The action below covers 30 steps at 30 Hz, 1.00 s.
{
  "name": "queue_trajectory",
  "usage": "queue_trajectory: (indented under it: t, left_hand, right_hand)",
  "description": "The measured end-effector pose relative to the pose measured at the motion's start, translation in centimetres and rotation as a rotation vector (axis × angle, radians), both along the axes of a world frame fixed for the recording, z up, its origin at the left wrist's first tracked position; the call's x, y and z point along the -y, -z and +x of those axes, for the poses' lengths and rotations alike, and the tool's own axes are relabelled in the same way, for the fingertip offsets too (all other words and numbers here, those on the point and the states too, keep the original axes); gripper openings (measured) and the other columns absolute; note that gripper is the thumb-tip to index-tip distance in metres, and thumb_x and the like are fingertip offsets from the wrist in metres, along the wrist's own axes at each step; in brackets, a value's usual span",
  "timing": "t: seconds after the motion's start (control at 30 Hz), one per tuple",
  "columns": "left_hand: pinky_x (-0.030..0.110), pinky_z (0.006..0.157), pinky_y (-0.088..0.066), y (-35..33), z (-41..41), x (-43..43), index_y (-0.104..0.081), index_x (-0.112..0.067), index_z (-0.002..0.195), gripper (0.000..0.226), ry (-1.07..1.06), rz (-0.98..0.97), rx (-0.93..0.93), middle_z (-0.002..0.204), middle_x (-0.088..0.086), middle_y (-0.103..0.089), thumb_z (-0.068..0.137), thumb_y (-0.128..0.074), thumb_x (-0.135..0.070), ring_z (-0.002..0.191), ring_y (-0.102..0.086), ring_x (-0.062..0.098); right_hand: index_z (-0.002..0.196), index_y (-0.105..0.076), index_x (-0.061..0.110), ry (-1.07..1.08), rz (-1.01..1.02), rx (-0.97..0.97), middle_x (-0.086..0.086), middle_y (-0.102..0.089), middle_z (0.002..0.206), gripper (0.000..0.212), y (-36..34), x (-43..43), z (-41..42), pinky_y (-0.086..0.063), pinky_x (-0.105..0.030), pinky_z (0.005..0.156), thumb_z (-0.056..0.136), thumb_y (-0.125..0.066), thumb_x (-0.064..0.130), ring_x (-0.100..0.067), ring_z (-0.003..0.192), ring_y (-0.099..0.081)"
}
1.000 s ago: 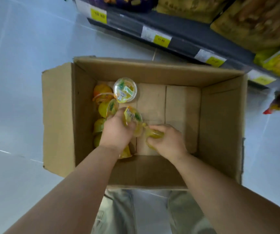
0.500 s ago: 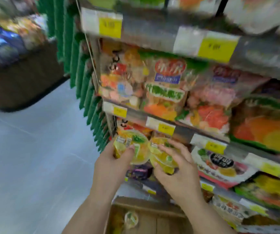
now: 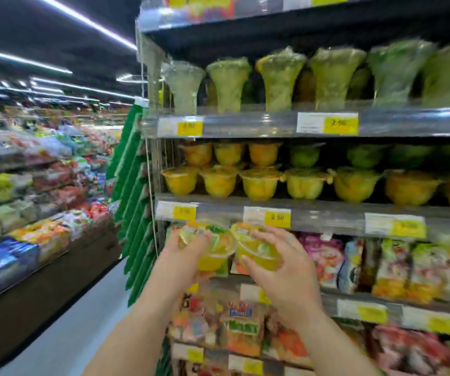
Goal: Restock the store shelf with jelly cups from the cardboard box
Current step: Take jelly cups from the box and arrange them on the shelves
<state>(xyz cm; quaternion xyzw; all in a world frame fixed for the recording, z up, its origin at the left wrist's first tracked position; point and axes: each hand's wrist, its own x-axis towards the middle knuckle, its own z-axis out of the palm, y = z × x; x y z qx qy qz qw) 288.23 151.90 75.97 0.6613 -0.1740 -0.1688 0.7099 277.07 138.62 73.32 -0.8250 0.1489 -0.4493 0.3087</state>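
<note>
My left hand (image 3: 183, 260) grips a yellow jelly cup (image 3: 214, 248) with a clear lid, held just below the jelly shelf's front rail (image 3: 218, 213). My right hand (image 3: 286, 270) grips a second yellow jelly cup (image 3: 256, 248) right beside the first. Both cups are raised in front of the shelf's price strip. On the shelf above stand rows of yellow and orange jelly cups (image 3: 260, 183), stacked two high, with green ones to the right. The cardboard box is out of view.
A higher shelf (image 3: 272, 124) carries tall green wrapped packs. Below my hands, shelves hold colourful snack bags (image 3: 392, 270). Green shelf-end brackets (image 3: 134, 202) edge the unit on the left. An open aisle floor (image 3: 77, 329) and a low display of packets lie further left.
I lifted two jelly cups out of the box, one in each hand, and raised them up. My view swung from the box on the floor up to the jelly shelf.
</note>
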Motion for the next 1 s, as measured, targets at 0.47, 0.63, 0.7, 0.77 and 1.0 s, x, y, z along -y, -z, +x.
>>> queue_trajectory:
  t: [0.47,0.63,0.7,0.77,1.0]
  left_hand:
    - [0.042,0.079,-0.054,-1.4,4.4,-1.1,-0.053,-0.023,0.118,0.028,0.178,-0.075,-0.137,0.110,0.009,-0.066,0.093,-0.055,-0.035,0.096,-0.065,0.028]
    - [0.039,0.074,-0.053,-0.7,8.6,-2.0,-0.058,-0.021,0.111,0.022,0.267,-0.033,-0.208,0.104,0.012,-0.069,0.093,-0.054,-0.034,0.084,-0.066,0.028]
    - [0.035,0.066,-0.050,-0.4,9.6,-2.1,-0.059,-0.022,0.108,0.021,0.292,-0.012,-0.213,0.100,0.011,-0.069,0.092,-0.055,-0.035,0.077,-0.064,0.026]
    - [0.034,0.065,-0.049,-0.1,10.8,-2.2,-0.061,-0.023,0.106,0.021,0.310,0.001,-0.209,0.101,0.011,-0.069,0.090,-0.056,-0.036,0.077,-0.065,0.027]
    - [0.037,0.069,-0.052,0.3,11.8,-2.2,-0.061,-0.023,0.101,0.018,0.318,-0.030,-0.198,0.090,0.009,-0.072,0.093,-0.052,-0.035,0.082,-0.066,0.028]
  right_hand:
    - [0.124,-0.061,0.026,-0.114,-0.186,0.040,0.008,-0.051,0.132,0.046,-11.0,0.3,8.6,-0.033,-0.015,0.099,0.080,-0.070,0.039,-0.003,0.121,-0.045]
    - [0.127,-0.059,0.021,-0.094,-0.211,-0.046,0.001,-0.054,0.130,0.050,-12.8,-1.3,16.5,-0.040,-0.029,0.102,0.083,-0.068,0.040,-0.013,0.120,-0.049]
    - [0.129,-0.057,0.021,-0.070,-0.219,-0.087,-0.001,-0.055,0.132,0.051,-13.0,-1.1,18.7,-0.039,-0.033,0.104,0.083,-0.066,0.042,-0.016,0.124,-0.048]
    - [0.129,-0.057,0.020,-0.041,-0.229,-0.118,0.000,-0.059,0.130,0.050,-13.3,-0.7,20.6,-0.040,-0.032,0.103,0.084,-0.065,0.042,-0.016,0.123,-0.049]
    - [0.138,-0.046,0.020,-0.057,-0.242,-0.289,0.000,-0.051,0.139,0.057,-14.2,-0.2,21.4,-0.037,-0.031,0.104,0.088,-0.058,0.045,-0.018,0.128,-0.045]
